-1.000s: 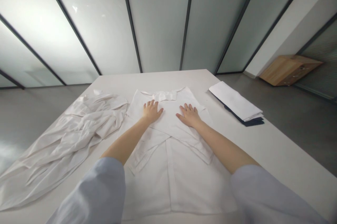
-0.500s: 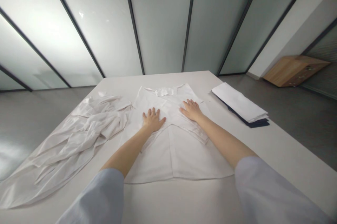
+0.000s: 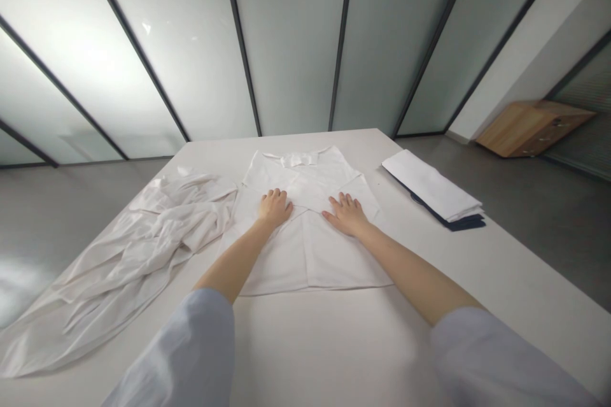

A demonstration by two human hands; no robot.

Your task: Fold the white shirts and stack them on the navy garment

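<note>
A white shirt (image 3: 329, 260) lies spread on the table in front of me, its collar (image 3: 299, 159) at the far end and its hem towards me. Its sleeves look folded inward across the body. My left hand (image 3: 275, 207) presses on the left part of the shirt, palm down, fingers slightly bent and thumb apart. On the right part rests my right hand (image 3: 348, 214), flat with its fingers spread. Neither hand grips the cloth. Parts of the sleeves are hidden beneath my hands and forearms.
Left of the shirt, a crumpled heap of white cloth (image 3: 143, 254) reaches along the table (image 3: 334, 349). A folded white garment (image 3: 432, 184) sits on a dark blue one (image 3: 468, 223) near the right edge. Beyond stand frosted glass panels (image 3: 291, 44) and a wooden cabinet (image 3: 525, 127).
The shirt has shifted away from me, its hem most of all. My left hand's fingers have drawn closer together; my right hand has moved slightly nearer to me.
</note>
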